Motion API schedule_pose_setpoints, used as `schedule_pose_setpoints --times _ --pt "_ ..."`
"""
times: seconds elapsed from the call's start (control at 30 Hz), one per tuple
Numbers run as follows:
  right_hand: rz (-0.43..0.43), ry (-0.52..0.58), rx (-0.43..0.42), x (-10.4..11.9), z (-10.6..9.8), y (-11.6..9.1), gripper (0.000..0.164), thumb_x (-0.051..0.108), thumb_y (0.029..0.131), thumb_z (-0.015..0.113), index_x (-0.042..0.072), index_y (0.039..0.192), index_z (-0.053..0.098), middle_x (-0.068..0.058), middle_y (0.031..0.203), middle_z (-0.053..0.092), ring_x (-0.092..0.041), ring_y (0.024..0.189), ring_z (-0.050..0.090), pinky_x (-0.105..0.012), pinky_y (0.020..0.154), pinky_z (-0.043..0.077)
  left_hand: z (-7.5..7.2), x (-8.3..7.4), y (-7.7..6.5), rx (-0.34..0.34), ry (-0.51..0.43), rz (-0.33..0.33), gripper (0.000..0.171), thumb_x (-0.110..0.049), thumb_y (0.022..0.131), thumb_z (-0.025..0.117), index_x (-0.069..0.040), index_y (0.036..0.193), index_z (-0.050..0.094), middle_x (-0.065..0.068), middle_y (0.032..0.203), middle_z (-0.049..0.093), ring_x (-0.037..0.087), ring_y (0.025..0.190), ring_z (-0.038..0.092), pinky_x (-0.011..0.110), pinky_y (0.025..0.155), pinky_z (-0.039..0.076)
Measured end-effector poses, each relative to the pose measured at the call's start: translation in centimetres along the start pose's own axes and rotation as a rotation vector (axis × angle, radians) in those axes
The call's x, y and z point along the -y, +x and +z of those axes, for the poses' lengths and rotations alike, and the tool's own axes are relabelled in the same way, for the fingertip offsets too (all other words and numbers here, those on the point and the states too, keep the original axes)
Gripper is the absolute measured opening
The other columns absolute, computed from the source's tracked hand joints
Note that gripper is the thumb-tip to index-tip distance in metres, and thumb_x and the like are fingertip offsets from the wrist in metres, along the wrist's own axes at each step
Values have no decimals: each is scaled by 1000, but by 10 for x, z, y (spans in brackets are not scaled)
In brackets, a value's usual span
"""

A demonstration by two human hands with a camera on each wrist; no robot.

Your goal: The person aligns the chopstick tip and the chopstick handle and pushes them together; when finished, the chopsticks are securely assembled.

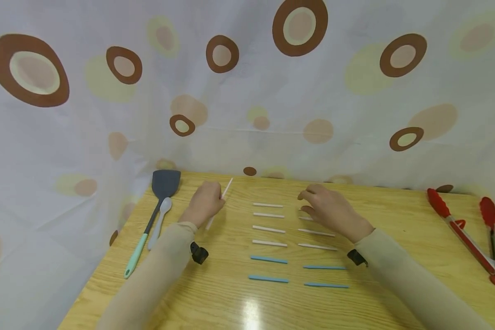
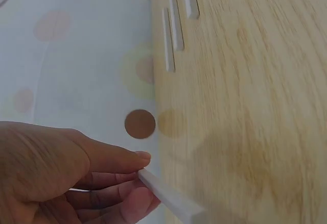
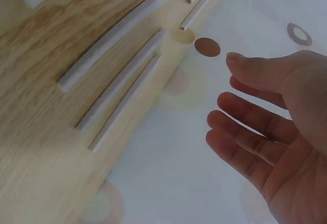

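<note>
My left hand (image 1: 205,201) pinches a slim white stick (image 1: 228,188) between thumb and fingers, above the table left of the sticks. Square edges show on this stick in the left wrist view. Held over the upper end of the right-hand column is my right hand (image 1: 332,210), its fingers apart and relaxed with nothing between them. It partly covers a white stick (image 1: 306,218) there. Below lie more white sticks (image 1: 316,233) and two blue sticks (image 1: 325,267). The left-hand column has several white sticks (image 1: 269,228) above two blue sticks (image 1: 269,260).
A dark-headed spatula (image 1: 165,182) with a mint handle lies at the left beside a pale spoon (image 1: 165,205). Red-tipped tongs (image 1: 470,243) rest spread at the right. A spotted cloth (image 1: 247,91) hangs behind the wooden table (image 1: 214,302).
</note>
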State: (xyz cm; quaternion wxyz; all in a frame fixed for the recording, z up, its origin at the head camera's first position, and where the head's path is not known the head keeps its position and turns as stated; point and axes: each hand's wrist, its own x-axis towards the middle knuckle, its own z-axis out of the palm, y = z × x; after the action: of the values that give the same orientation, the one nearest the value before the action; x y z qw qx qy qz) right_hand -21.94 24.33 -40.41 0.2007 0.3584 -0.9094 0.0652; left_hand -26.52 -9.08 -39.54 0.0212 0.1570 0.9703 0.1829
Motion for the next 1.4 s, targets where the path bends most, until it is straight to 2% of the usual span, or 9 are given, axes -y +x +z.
schedule_pose_setpoints --times 0.07,0.3,0.6,0.87,1.07,1.4 --pt "31 -8 40 -2 3 -2 28 10 79 85 5 101 70 -9 95 63 -23 81 63 -32 60 54 2 5 0 3 -9 -18 28 -1 89 67 -2 61 63 4 51 54 11 43 45 24 42 41" --pt "75 -11 145 -9 11 -9 27 10 78 85 4 100 70 -8 89 63 -21 74 62 -31 56 52 6 20 -6 11 -28 -86 12 6 87 64 0 80 57 9 66 56 19 55 56 29 50 50" --pt "126 12 233 -13 23 -10 23 10 83 81 4 103 69 -8 91 64 -22 77 63 -33 61 55 7 28 -8 63 11 -147 18 5 80 74 0 80 57 10 72 56 24 64 58 34 56 51" --pt "142 21 224 -16 29 -11 20 8 84 80 5 101 69 -6 89 64 -22 75 63 -33 62 55 2 30 -9 94 -11 -172 15 5 83 71 0 79 57 12 70 56 23 59 57 31 50 48" --pt "162 37 224 -18 30 -10 10 5 86 76 7 93 69 -3 83 62 -21 71 61 -34 61 54 4 33 -5 107 -24 -178 15 5 84 71 0 78 58 13 70 56 23 57 57 29 48 47" --pt "166 33 221 -19 31 -10 10 4 87 75 10 86 67 0 78 57 -17 67 57 -32 58 51 -2 34 -5 125 10 -204 12 3 85 71 1 84 59 13 73 57 24 62 57 31 52 47"
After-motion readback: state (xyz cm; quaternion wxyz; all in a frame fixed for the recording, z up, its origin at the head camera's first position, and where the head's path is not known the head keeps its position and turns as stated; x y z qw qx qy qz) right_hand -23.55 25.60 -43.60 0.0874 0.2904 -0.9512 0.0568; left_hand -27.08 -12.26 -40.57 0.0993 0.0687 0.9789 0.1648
